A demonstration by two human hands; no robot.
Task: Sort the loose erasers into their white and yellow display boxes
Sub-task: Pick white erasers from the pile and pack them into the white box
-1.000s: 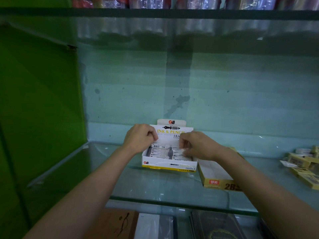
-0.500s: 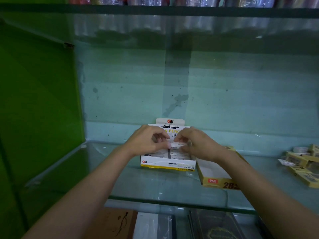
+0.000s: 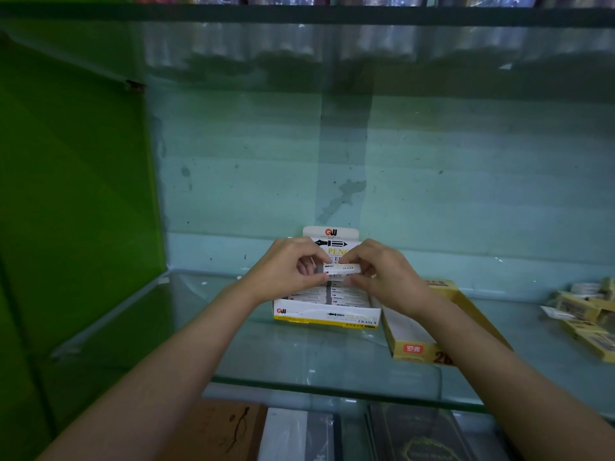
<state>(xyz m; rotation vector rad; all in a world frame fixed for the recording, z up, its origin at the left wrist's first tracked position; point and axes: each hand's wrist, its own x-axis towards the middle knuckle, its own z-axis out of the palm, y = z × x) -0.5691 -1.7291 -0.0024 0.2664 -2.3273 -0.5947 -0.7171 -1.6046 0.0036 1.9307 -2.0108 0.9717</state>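
Observation:
A white display box with a yellow base stripe stands on the glass shelf, its lid flap upright against the back wall. Rows of white erasers lie inside it. Both hands hold one white eraser level above the box's back rows. My left hand pinches its left end and my right hand pinches its right end. A yellow display box lies open just right of the white one, partly under my right forearm.
Several loose yellow-sleeved erasers lie scattered at the shelf's right edge. A green panel closes the left side. The glass shelf's front edge runs below my forearms, with books on the level beneath. Another glass shelf hangs overhead.
Both hands rose from inside the white box and came together, lifting one white eraser that they now hold between them above the rows.

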